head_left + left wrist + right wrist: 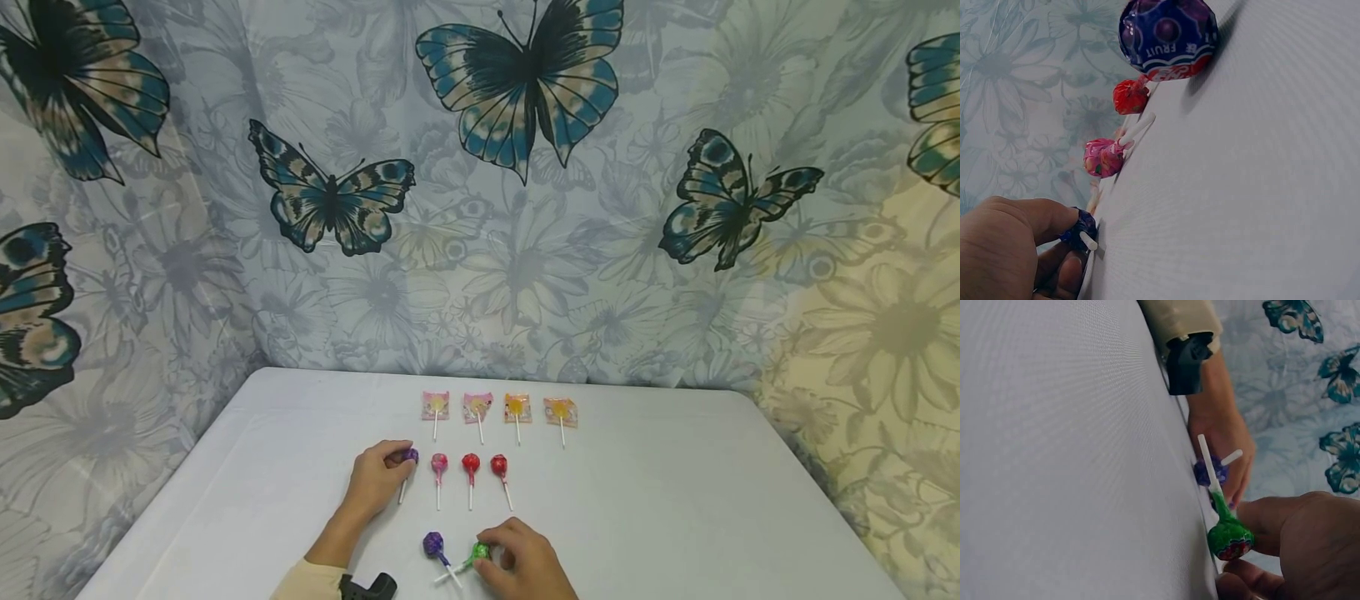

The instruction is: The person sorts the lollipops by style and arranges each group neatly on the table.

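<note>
My left hand (377, 479) pinches a purple-wrapped lollipop (411, 455) by its head at the left end of the middle row; its white stick points toward me. Right of it lie a pink lollipop (439, 463) and two red lollipops (470, 463), sticks also toward me. Nearer the front, my right hand (525, 560) grips a green lollipop (481, 551) between thumb and fingers at its head. Beside it rests a second purple lollipop (433, 544), its stick crossing the green one's stick in the head view. The left wrist view shows the purple head (1169, 39) up close.
A back row of several flat lollipops in clear printed wrappers (517, 407), pink at left and orange at right, lies on the white table (660, 483). Butterfly-printed cloth (525, 275) hangs behind it. A black band (367, 587) sits at my left wrist.
</note>
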### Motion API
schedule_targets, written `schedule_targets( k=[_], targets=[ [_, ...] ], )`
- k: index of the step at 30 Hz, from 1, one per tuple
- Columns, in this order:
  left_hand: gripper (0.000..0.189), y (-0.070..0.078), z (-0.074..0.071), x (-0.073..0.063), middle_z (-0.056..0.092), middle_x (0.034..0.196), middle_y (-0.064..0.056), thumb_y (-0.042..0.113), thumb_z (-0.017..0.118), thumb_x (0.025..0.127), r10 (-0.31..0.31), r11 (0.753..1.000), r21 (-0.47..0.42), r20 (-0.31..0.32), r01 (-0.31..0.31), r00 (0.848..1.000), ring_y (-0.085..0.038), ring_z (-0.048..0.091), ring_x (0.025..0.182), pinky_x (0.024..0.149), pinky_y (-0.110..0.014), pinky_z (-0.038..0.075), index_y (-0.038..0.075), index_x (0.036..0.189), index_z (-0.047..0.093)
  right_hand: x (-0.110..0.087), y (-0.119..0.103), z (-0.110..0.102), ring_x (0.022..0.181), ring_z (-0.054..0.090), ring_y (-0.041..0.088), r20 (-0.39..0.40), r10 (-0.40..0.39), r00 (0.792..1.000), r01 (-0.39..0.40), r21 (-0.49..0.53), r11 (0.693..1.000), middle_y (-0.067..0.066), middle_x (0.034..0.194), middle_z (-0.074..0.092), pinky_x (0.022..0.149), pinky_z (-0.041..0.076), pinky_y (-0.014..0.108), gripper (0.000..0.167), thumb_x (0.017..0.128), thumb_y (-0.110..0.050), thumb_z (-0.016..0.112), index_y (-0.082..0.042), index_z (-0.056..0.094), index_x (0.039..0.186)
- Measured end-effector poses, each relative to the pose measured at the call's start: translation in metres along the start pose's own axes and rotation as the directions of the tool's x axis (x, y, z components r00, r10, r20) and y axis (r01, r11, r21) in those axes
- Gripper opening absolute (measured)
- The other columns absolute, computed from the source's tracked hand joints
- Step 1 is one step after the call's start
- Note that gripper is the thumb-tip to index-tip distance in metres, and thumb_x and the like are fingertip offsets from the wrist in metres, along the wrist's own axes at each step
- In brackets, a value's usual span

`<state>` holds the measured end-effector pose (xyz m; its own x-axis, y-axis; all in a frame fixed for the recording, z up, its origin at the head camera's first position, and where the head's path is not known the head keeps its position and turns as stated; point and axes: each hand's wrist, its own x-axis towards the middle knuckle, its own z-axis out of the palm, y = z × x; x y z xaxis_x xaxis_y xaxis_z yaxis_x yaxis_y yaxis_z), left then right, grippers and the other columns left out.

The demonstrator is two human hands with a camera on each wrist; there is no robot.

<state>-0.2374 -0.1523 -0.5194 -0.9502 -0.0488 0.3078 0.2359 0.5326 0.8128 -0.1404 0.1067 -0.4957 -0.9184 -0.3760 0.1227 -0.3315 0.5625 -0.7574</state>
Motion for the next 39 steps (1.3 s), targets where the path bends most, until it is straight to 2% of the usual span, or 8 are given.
schedule_targets(
  k=[6,11,18,24,27,33,39],
  targets=[
    [0.026,0.001,0.0,0.0,0.061,0.079,0.001,0.0,0.073,0.08,-0.016,1.0,0.002,0.0,0.016,1.0,-0.014,0.053,0.071,0.062,-0.025,0.047,-0.001,0.106,0.071,0.0,-0.003,-0.002,0.066,0.047,0.002,0.004,-0.005,1.0,0.005,-0.003,1.0,-0.016,0.08,0.053,0.057,0.043,0.023,0.015,0.081,-0.017,0.076,-0.012,0.072,0.094],
    [0.026,0.002,0.0,0.0,0.061,0.078,0.001,0.0,0.072,0.079,-0.009,1.0,-0.001,0.001,0.009,1.0,-0.014,0.053,0.07,0.062,-0.025,0.047,-0.001,0.105,0.071,-0.001,-0.004,-0.002,0.065,0.048,0.002,-0.025,-0.014,1.0,0.014,0.017,1.0,-0.017,0.079,0.054,0.057,0.045,0.022,0.013,0.081,-0.015,0.076,-0.013,0.073,0.093],
    [0.026,0.001,0.001,0.0,0.061,0.079,0.001,-0.001,0.073,0.079,-0.004,1.0,-0.007,-0.002,0.004,1.0,-0.014,0.054,0.071,0.062,-0.026,0.048,-0.001,0.105,0.071,-0.004,-0.001,-0.001,0.069,0.056,0.002,-0.136,-0.128,0.982,0.142,0.103,0.984,-0.011,0.086,0.058,0.059,0.051,0.023,0.017,0.079,-0.004,0.073,-0.013,0.071,0.093],
    [0.027,0.0,0.001,-0.001,0.061,0.079,0.001,0.0,0.073,0.08,-0.015,1.0,0.003,0.006,0.015,1.0,-0.014,0.054,0.071,0.062,-0.025,0.048,-0.001,0.107,0.071,-0.005,-0.009,-0.007,0.075,0.06,0.006,-0.125,-0.082,0.989,0.105,0.195,0.975,-0.008,0.092,0.059,0.063,0.054,0.024,0.016,0.082,-0.003,0.07,-0.009,0.071,0.096],
    [0.027,0.001,0.0,-0.001,0.061,0.08,0.0,0.0,0.072,0.08,-0.017,1.0,0.006,0.009,0.017,1.0,-0.014,0.054,0.072,0.063,-0.026,0.048,-0.001,0.107,0.071,-0.005,-0.013,-0.01,0.075,0.06,0.008,-0.136,-0.089,0.987,0.118,0.224,0.967,-0.005,0.093,0.059,0.063,0.054,0.025,0.015,0.082,-0.005,0.072,-0.007,0.07,0.097],
    [0.028,0.002,0.0,-0.002,0.061,0.08,0.0,0.0,0.072,0.08,-0.013,1.0,0.01,0.01,0.013,1.0,-0.014,0.054,0.072,0.063,-0.026,0.048,-0.001,0.108,0.07,-0.007,-0.02,-0.018,0.073,0.059,0.01,-0.175,-0.134,0.976,0.176,0.254,0.951,-0.004,0.092,0.059,0.063,0.055,0.027,0.014,0.084,-0.011,0.074,-0.006,0.071,0.097],
    [0.028,0.001,0.0,-0.001,0.061,0.08,0.0,0.0,0.072,0.08,-0.007,1.0,0.009,0.007,0.007,1.0,-0.014,0.054,0.072,0.063,-0.026,0.048,-0.001,0.108,0.07,-0.009,-0.029,-0.028,0.073,0.06,0.01,-0.236,-0.201,0.951,0.256,0.233,0.938,-0.003,0.094,0.062,0.064,0.055,0.029,0.02,0.083,-0.005,0.074,-0.013,0.07,0.1]
  ],
)
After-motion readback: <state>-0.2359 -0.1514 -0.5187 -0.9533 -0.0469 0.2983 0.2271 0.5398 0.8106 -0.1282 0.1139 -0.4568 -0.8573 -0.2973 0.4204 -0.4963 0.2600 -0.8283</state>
